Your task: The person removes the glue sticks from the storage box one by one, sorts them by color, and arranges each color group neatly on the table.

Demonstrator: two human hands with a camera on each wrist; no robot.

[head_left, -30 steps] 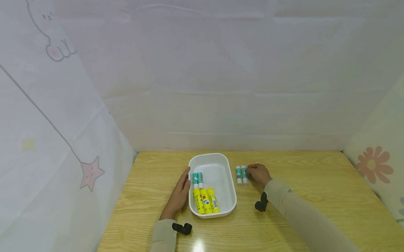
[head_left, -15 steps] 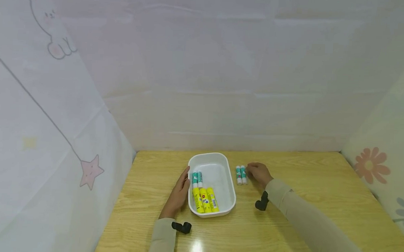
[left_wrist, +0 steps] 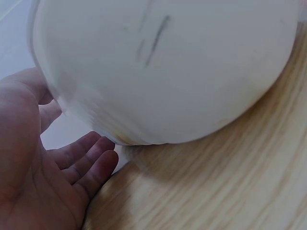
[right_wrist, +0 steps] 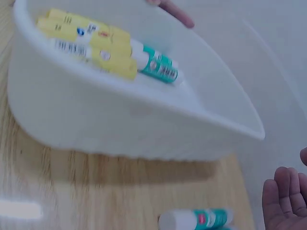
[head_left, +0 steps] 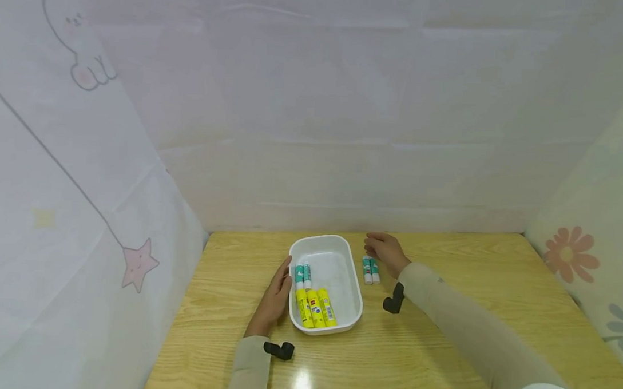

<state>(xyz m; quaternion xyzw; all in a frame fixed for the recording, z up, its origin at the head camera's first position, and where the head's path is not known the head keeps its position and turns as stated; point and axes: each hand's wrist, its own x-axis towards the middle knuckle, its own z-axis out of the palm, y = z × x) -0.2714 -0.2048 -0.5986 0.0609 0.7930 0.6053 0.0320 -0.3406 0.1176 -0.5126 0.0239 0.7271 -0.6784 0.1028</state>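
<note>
My left hand (head_left: 273,299) lies along the left side of a white plastic tray (head_left: 348,287); one finger (right_wrist: 177,13) reaches onto the rim, and the others sit relaxed by the outer wall. In the tray are several glue sticks: three yellow ones (head_left: 315,309) side by side at the near left, and two smaller green-and-white ones (head_left: 303,277) beyond them. Two more green-and-white glue sticks (head_left: 370,272) lie together on the table, right of the tray. My right hand (head_left: 388,253) is over their far ends, fingers loosely bent with nothing held.
The wooden table (head_left: 440,336) ends at the back against a pale cloth wall (head_left: 312,183). Similar printed cloth closes in the left and right sides. Black wrist cameras sit on both sleeves.
The right-hand glue stick outside the tray has shifted left against its partner. My right hand has then moved from its side to beyond the pair. My left hand stays at the tray.
</note>
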